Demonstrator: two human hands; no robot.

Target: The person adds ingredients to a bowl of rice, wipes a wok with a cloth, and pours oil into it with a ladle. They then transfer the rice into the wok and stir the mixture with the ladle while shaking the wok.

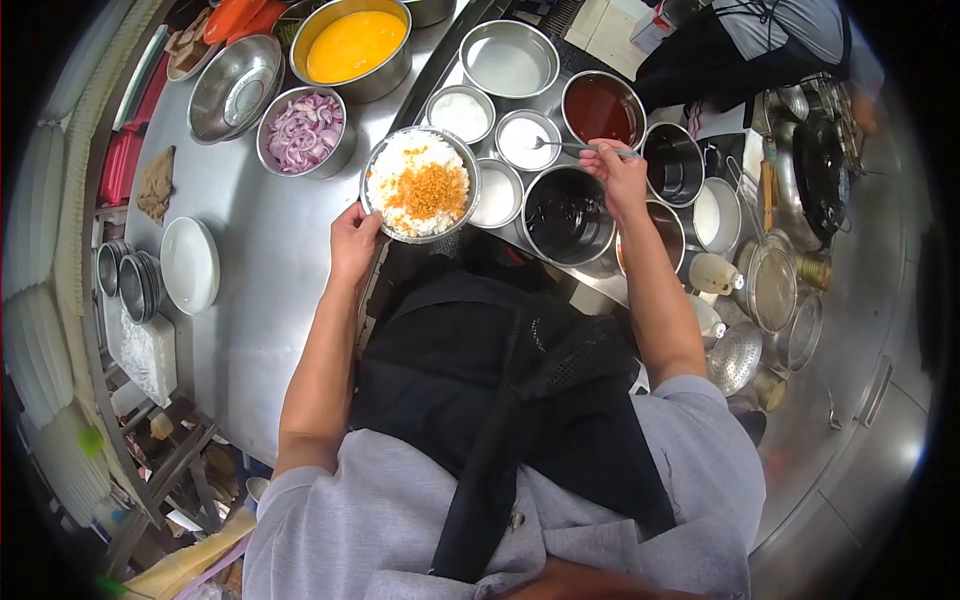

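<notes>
In the head view, my left hand (355,245) is closed on the near-left rim of a metal bowl (474,165), thumb over the edge; I cannot tell whether its base rests on anything. White rice (392,172) fills it, and orange crumbs (430,190) already lie heaped on top, not mixed through. My right hand (622,178) has its fingers together, clamped on the handle of a utensil (570,147), whose tip reaches left over white powder (518,135) in a small tub (528,169). I cannot tell whether it is a fork or spoon, or whether it carries anything.

Just below that grip sits dark liquid (560,205), with red sauce (600,108) just above. Beyond my left grip are sliced onions (305,130) and yellow liquid (355,45); I see neither in the bowl. The rice and crumbs are in place, I judge; whether anything is left to add, I cannot tell.
</notes>
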